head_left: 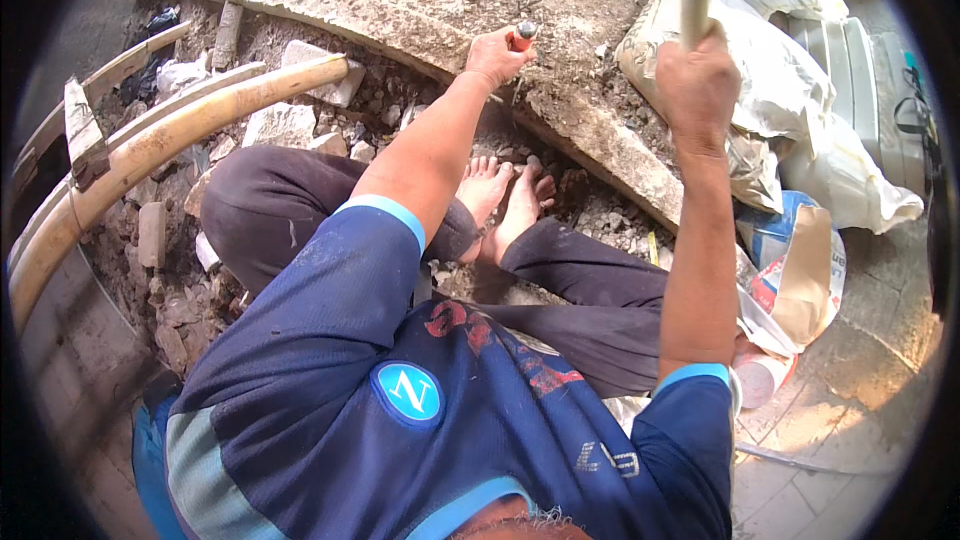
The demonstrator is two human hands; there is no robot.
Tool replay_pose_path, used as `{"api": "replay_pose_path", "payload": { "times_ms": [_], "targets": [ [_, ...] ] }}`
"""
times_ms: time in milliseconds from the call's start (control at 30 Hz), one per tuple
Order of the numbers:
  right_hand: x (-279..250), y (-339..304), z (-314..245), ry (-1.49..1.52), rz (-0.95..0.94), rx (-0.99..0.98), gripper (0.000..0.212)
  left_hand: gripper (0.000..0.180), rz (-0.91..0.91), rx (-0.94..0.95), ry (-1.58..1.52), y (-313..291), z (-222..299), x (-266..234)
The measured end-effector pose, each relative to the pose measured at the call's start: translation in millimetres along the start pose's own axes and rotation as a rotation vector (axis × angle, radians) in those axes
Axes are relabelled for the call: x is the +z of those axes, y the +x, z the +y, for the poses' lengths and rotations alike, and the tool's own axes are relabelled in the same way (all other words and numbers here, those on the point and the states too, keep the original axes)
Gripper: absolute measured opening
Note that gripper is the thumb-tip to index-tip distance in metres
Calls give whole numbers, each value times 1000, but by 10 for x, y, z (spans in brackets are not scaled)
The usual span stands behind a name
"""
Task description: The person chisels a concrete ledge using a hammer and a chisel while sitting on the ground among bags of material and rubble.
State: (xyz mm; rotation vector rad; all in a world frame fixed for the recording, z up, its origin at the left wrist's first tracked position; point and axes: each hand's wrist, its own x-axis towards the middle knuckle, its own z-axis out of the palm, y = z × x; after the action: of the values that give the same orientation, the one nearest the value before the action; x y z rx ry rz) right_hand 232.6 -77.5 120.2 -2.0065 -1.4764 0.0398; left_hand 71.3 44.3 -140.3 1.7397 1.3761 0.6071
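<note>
My left hand (492,58) is closed around the red-orange grip of a chisel (524,32). Its round metal striking end points up, and the blade below is hidden. Beneath it lies a rough, dusty concrete slab (420,32) with a raised edge. Over to the right, my right hand (697,90) is raised and wrapped round the pale handle of a hammer (694,12). The hammer's upper end is blurred and runs to the top edge of the picture. A gap separates hammer and chisel.
My bare feet (500,195) rest in rubble below the slab's edge. A curved wooden pole (215,115) and broken blocks (325,73) lie left. White sacks (775,60) stand right, with a torn paper bag (808,275) and a cup-like container (762,380) nearer me on paving.
</note>
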Motion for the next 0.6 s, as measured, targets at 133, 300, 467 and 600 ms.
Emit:
{"api": "replay_pose_path", "payload": {
  "times_ms": [133, 300, 467, 600],
  "targets": [
    [673, -486, 815, -253, -147, 41, 14, 33, -48, 29, 11, 55, 346, 123],
    [340, -199, 652, -334, -272, -6, 18, 38, -40, 19, -34, -40, 135, 195],
    [307, -164, 143, 233, 178, 51, 16, 38, -1, 11, 26, 48, 116, 110],
    [877, -575, 859, -359, -422, 20, 30, 36, -52, 70, -143, 142, 81, 252]
  ]
}}
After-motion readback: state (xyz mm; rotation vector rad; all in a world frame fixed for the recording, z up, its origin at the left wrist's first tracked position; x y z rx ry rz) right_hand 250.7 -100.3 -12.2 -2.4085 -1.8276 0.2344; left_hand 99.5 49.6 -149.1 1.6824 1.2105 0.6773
